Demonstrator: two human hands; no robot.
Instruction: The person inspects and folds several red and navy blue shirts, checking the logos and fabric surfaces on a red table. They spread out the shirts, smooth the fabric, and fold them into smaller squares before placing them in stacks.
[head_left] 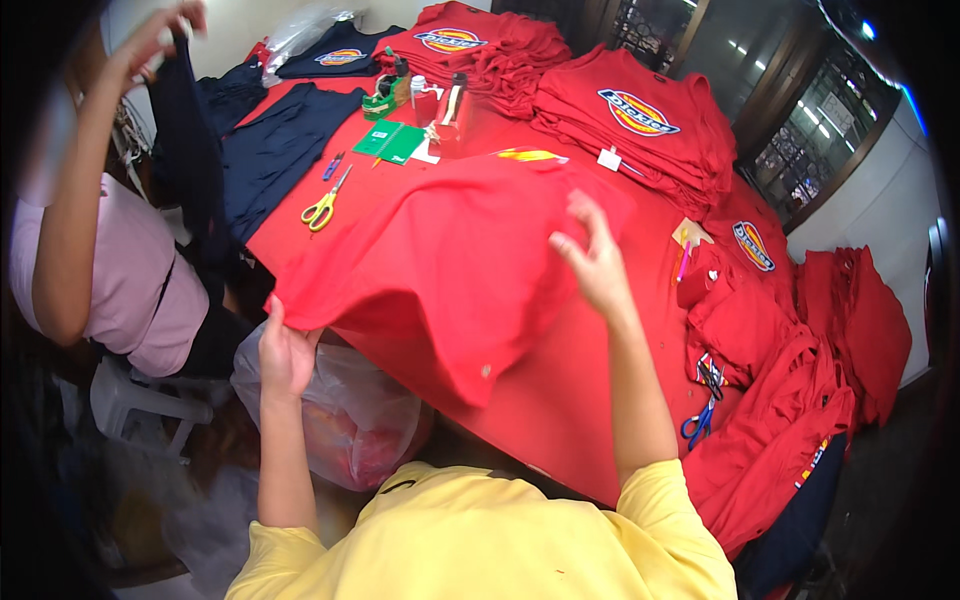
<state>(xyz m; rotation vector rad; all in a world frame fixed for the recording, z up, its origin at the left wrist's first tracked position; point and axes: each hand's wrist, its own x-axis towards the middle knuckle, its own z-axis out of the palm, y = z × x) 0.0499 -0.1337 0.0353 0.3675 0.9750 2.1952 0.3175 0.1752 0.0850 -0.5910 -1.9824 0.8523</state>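
Note:
A red T-shirt (430, 260) billows over the near part of a red-covered table (560, 420), part of a yellow print showing at its far edge. My left hand (287, 358) pinches the shirt's left corner between thumb and fingers, beyond the table's edge. Close to the shirt's right side is my right hand (598, 265), raised, thumb and fingers apart and slightly blurred; I see no cloth gripped in it. The shirt's near end hangs loosely between my forearms.
Yellow-handled scissors (320, 210), a cutter (333, 166), green booklets (390, 142) and a tape dispenser (450, 125) lie beyond. Red shirt stacks (640, 120) stand behind; blue scissors (700, 420) lie right. Another person (130, 260) lifts dark cloth at left, near a plastic bag (340, 400).

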